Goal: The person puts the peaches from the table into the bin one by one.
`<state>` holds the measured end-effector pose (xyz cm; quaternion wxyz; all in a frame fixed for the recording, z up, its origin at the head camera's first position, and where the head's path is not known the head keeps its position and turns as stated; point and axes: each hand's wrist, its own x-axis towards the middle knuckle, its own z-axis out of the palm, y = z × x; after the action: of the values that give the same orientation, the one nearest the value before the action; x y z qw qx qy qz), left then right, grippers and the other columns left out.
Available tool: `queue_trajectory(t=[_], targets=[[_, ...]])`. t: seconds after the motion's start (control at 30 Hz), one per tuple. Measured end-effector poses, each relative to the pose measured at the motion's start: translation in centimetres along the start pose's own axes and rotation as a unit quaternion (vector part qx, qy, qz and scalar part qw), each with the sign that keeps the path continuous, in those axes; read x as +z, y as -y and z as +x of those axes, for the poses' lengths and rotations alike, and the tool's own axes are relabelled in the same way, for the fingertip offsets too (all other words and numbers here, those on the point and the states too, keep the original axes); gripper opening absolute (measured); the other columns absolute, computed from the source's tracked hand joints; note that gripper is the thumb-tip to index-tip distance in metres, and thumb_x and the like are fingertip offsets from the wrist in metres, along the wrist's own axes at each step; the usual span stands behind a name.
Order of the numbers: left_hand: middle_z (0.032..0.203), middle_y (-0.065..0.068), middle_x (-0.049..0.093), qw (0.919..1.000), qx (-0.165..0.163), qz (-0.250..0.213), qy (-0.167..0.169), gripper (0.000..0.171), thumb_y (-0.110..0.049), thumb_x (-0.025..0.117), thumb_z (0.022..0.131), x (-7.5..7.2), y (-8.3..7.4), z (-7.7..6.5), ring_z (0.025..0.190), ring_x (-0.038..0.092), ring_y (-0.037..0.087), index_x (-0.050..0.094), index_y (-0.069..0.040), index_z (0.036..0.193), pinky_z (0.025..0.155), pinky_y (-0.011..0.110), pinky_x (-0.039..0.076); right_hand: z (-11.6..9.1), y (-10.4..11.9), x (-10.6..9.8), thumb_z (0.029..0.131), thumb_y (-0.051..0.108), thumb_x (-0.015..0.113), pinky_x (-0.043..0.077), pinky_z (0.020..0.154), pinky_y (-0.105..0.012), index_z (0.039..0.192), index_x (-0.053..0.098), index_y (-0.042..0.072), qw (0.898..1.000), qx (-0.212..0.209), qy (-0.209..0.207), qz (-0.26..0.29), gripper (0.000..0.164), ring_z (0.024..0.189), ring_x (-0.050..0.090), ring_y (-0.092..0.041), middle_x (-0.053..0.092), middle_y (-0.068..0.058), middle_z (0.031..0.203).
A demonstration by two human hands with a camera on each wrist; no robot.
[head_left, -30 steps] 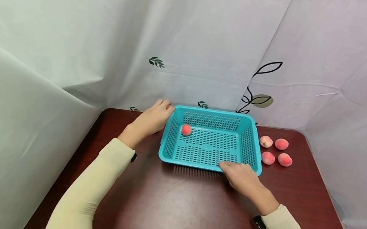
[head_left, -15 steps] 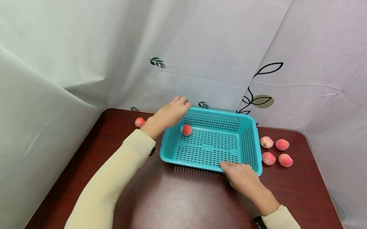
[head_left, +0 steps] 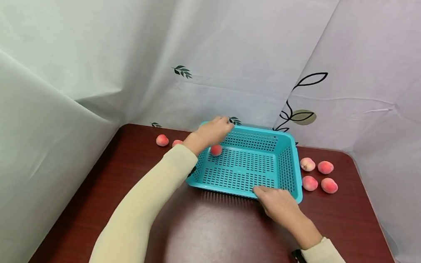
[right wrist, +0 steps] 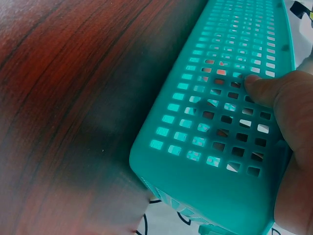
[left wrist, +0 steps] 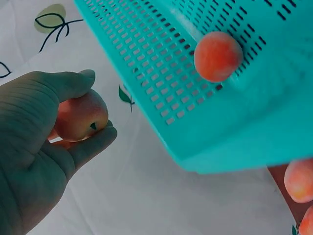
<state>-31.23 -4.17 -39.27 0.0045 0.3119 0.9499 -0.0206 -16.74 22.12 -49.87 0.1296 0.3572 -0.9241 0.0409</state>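
Note:
My left hand (head_left: 212, 132) is raised over the far left part of a turquoise plastic basket (head_left: 224, 190). In the left wrist view its thumb and fingers hold a peach (left wrist: 80, 117), which the hand hides in the head view. A single peach (head_left: 216, 150) lies inside the basket, at its left end. My right hand (head_left: 279, 204) grips the near rim toward the right corner. The right wrist view shows that thumb (right wrist: 259, 88) against the slotted outer wall, while the other fingers are mostly out of sight.
Left of the basket, a peach (head_left: 162, 140) and a partly covered peach (head_left: 177, 143) sit on the dark red wooden table (head_left: 201, 239). Several peaches (head_left: 310, 183) are grouped beyond the basket's right side. A white patterned cloth (head_left: 232, 58) hangs behind the table.
My left hand has travelled right, from beside the basket's left rim to above its inside, uncovering peaches on the left of the table. The right hand keeps its grip on the rim.

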Motion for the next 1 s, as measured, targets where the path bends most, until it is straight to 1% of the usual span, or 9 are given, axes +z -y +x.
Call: queue_trajectory(t=[0.1, 0.23, 0.3, 0.33, 0.5, 0.63, 0.73, 0.87, 1.0], targets=[[0.144, 0.016, 0.054, 0.9997, -0.002, 0.001, 0.023, 0.04, -0.001, 0.052, 0.105, 0.3, -0.7, 0.9, 0.131, 0.054, 0.03, 0.057, -0.008, 0.144, 0.103, 0.035, 0.053, 0.0, 0.0, -0.1, 0.095, 0.004, 0.065, 0.026, 0.047, -0.022, 0.083, 0.048, 0.018, 1.0, 0.002, 0.0, 0.002, 0.025, 0.053, 0.033, -0.006, 0.04, 0.009, 0.065], [0.147, 0.015, 0.053, 0.9987, 0.004, -0.013, 0.049, 0.043, 0.001, 0.054, 0.104, 0.8, -1.3, 1.8, 0.134, 0.053, 0.03, 0.056, -0.01, 0.146, 0.102, 0.035, 0.053, -0.1, -0.1, -0.2, 0.095, 0.003, 0.065, 0.026, 0.047, -0.023, 0.084, 0.048, 0.018, 1.0, 0.004, 0.003, 0.004, 0.025, 0.053, 0.034, -0.007, 0.041, 0.009, 0.066], [0.148, 0.015, 0.052, 0.998, 0.01, -0.015, 0.06, 0.046, 0.002, 0.054, 0.104, 1.2, -1.5, 2.1, 0.132, 0.054, 0.03, 0.054, -0.01, 0.148, 0.1, 0.035, 0.053, -0.1, -0.1, -0.2, 0.095, 0.003, 0.065, 0.026, 0.047, -0.023, 0.084, 0.048, 0.018, 1.0, 0.004, 0.003, 0.006, 0.025, 0.053, 0.034, -0.007, 0.041, 0.009, 0.066], [0.151, 0.015, 0.051, 0.9977, 0.01, -0.015, 0.066, 0.048, 0.002, 0.055, 0.103, 1.4, -1.6, 2.2, 0.134, 0.053, 0.03, 0.053, -0.011, 0.149, 0.101, 0.035, 0.053, 0.0, -0.1, -0.1, 0.095, 0.003, 0.065, 0.026, 0.047, -0.023, 0.084, 0.048, 0.018, 1.0, 0.004, 0.002, 0.005, 0.025, 0.053, 0.033, -0.007, 0.041, 0.009, 0.066], [0.156, 0.012, 0.047, 0.9962, -0.002, -0.012, 0.086, 0.052, -0.002, 0.06, 0.102, 2.3, -2.0, 2.6, 0.139, 0.052, 0.027, 0.05, -0.014, 0.152, 0.103, 0.035, 0.051, 0.0, 0.0, 0.0, 0.094, 0.004, 0.067, 0.027, 0.047, -0.022, 0.084, 0.048, 0.018, 1.0, 0.001, -0.002, 0.005, 0.026, 0.053, 0.034, -0.006, 0.042, 0.009, 0.066], [0.147, 0.011, 0.055, 0.9954, -0.009, -0.014, 0.094, 0.041, -0.005, 0.055, 0.106, 2.8, -2.3, 2.9, 0.133, 0.056, 0.025, 0.057, -0.015, 0.145, 0.103, 0.037, 0.052, 0.1, 0.0, 0.1, 0.094, 0.004, 0.069, 0.028, 0.048, -0.022, 0.086, 0.049, 0.018, 1.0, 0.004, 0.002, 0.006, 0.025, 0.054, 0.035, -0.006, 0.043, 0.009, 0.067], [0.142, 0.009, 0.059, 0.9944, -0.011, -0.015, 0.104, 0.037, -0.004, 0.053, 0.106, 3.3, -2.4, 3.3, 0.13, 0.058, 0.024, 0.061, -0.014, 0.14, 0.103, 0.037, 0.051, 0.1, 0.0, 0.1, 0.094, 0.005, 0.068, 0.029, 0.048, -0.023, 0.086, 0.049, 0.018, 1.0, 0.005, 0.006, 0.006, 0.025, 0.054, 0.036, -0.007, 0.044, 0.009, 0.067], [0.137, 0.007, 0.063, 0.9935, -0.01, -0.01, 0.113, 0.034, -0.002, 0.055, 0.105, 4.1, -2.4, 3.8, 0.125, 0.061, 0.023, 0.063, -0.013, 0.136, 0.1, 0.036, 0.053, 0.1, 0.0, 0.1, 0.094, 0.005, 0.067, 0.029, 0.047, -0.023, 0.085, 0.049, 0.018, 1.0, 0.002, 0.006, 0.002, 0.024, 0.054, 0.037, -0.007, 0.046, 0.008, 0.067], [0.126, 0.006, 0.067, 0.9931, -0.005, -0.011, 0.116, 0.03, -0.003, 0.057, 0.104, 4.9, -2.4, 4.4, 0.115, 0.065, 0.021, 0.065, -0.013, 0.132, 0.093, 0.034, 0.054, 0.1, 0.0, 0.1, 0.094, 0.005, 0.068, 0.029, 0.047, -0.023, 0.085, 0.049, 0.018, 1.0, 0.003, 0.006, -0.001, 0.025, 0.054, 0.037, -0.007, 0.046, 0.008, 0.067]])
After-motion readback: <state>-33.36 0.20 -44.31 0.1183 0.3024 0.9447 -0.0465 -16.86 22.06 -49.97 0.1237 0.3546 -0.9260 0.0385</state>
